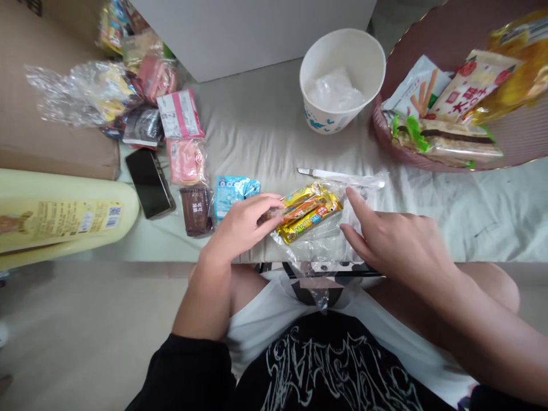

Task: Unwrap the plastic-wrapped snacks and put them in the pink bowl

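head view, and the action sits right between two bare hands! the left hand is curled round, thumb and fingers bent in on the near ends of the yellow snack packets; how firm that pinch is, i cannot tell. the right hand is spread, index finger and thumb well apart, nothing gripped that i can see. these packets look light, slick and a bit crinkly, with contents that might snap under a hard squeeze, so the sealed ends or long edges seem the kindest hold. they lie just right of the left fingertips and left of the right thumb, with clear plastic wrap around and below them. a slim white tool rests just beyond the right index fingertip, and a blue packet sits just behind the left knuckles.
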`<state>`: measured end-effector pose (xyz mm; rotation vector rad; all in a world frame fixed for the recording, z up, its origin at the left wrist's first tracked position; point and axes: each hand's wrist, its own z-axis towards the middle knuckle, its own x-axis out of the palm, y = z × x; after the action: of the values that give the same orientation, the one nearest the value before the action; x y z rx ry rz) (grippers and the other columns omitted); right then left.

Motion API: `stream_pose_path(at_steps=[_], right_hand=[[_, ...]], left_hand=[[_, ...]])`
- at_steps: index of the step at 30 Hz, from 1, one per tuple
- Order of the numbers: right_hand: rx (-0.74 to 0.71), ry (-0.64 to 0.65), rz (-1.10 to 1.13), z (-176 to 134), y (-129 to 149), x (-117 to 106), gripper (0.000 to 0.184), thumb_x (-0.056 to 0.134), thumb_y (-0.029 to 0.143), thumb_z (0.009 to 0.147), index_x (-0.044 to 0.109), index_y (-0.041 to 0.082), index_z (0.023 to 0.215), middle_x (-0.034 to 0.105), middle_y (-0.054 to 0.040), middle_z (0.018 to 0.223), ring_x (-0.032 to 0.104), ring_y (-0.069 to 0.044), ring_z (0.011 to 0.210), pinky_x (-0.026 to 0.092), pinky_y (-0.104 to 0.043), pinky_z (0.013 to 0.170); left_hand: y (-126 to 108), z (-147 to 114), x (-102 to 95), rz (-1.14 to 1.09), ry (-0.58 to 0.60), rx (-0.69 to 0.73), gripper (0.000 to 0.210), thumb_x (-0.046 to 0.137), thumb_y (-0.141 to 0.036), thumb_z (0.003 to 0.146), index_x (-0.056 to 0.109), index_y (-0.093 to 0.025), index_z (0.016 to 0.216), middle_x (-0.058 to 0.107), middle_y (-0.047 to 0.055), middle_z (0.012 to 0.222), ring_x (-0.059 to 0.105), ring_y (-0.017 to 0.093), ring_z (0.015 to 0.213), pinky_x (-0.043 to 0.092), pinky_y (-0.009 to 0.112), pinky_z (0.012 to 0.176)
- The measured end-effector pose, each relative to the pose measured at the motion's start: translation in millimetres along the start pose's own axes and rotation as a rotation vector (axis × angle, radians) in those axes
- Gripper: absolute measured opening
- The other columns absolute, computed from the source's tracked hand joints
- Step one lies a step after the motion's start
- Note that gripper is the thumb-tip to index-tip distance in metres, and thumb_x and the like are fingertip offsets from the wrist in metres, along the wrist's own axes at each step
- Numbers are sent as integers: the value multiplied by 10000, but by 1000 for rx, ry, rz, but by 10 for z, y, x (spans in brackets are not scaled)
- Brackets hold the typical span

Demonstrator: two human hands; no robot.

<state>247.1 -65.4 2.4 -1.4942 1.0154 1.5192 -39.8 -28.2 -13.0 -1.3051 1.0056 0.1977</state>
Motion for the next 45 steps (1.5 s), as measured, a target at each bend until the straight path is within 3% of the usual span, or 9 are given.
stream_pose_path(at_steps=[4, 8, 10, 14, 18, 26, 32, 36, 45], right_hand=[[-160, -173, 271, 56, 63, 63, 325, 497, 247, 1015, 645, 145, 1286, 727, -37, 714, 598, -156, 516, 324, -301, 448], [-386, -247, 541, 124, 216, 173, 182, 501, 136, 1021, 668, 170, 1083, 772, -75, 986, 731, -188, 929, 577, -304, 781], [-404, -297, 558, 156, 275, 260, 192, 524, 116, 1006, 663, 170, 1127, 763, -104, 1130, 703, -229, 1138, 574, -359, 947], [-323, -330, 475, 198, 292, 406, 389, 541, 88, 955, 605, 234, 1310, 670, -120, 1402, 589, -290, 1357, 522, -459, 1045], [-286, -282, 430, 212, 259, 466, 644, 625, 98, 839, 509, 295, 1441, 542, -105, 1569, 427, -359, 1501, 348, -581, 1197], [-224, -335, 402, 286, 277, 517, 699, 628, 140, 838, 450, 309, 1493, 623, -110, 1350, 530, -338, 1353, 360, -525, 1138], [-190, -448, 299, 261, 328, 520, 343, 625, 168, 881, 598, 272, 1206, 662, -94, 1151, 592, -283, 1169, 419, -417, 963], [-217, -434, 273, 263, 310, 472, 171, 609, 167, 886, 630, 239, 1040, 725, -83, 1124, 602, -270, 1176, 395, -398, 956], [-307, -154, 339, 296, 187, 262, 114, 602, 164, 910, 695, 229, 895, 751, 1, 851, 661, -203, 909, 356, -383, 867]], left_hand=[[-36, 27, 21, -34, -111, -82, 163, 534, -270, 1005, 679, -204, 968, 782, 45, 901, 696, 147, 753, 494, 282, 699], [-34, 62, 133, -249, -223, -189, 181, 522, -347, 1022, 615, -216, 939, 735, 17, 853, 654, 136, 739, 481, 269, 694], [-28, 90, 196, -461, -261, -237, 207, 561, -411, 1003, 589, -226, 912, 715, 17, 854, 668, 150, 789, 516, 277, 733], [-78, 181, 228, -1045, -235, -430, 295, 680, -489, 905, 527, -237, 891, 732, 26, 885, 720, 186, 800, 573, 302, 689], [-161, 256, 186, -1371, -202, -572, 305, 740, -415, 824, 501, -231, 871, 754, 31, 856, 753, 213, 786, 614, 339, 669], [-145, 229, 233, -1432, -100, -501, 336, 851, -331, 749, 550, -215, 846, 770, 22, 900, 779, 188, 868, 605, 268, 711], [-137, 207, 187, -1241, -148, -625, 369, 806, -445, 830, 514, -230, 895, 778, 57, 1087, 791, 218, 894, 641, 307, 673], [-116, 117, 143, -1044, -120, -695, 437, 803, -558, 808, 518, -247, 922, 768, 38, 978, 773, 207, 743, 613, 276, 510], [-31, 123, 225, -1218, -29, -782, 303, 817, -413, 827, 616, -216, 940, 745, 38, 759, 715, 174, 579, 552, 253, 471]])
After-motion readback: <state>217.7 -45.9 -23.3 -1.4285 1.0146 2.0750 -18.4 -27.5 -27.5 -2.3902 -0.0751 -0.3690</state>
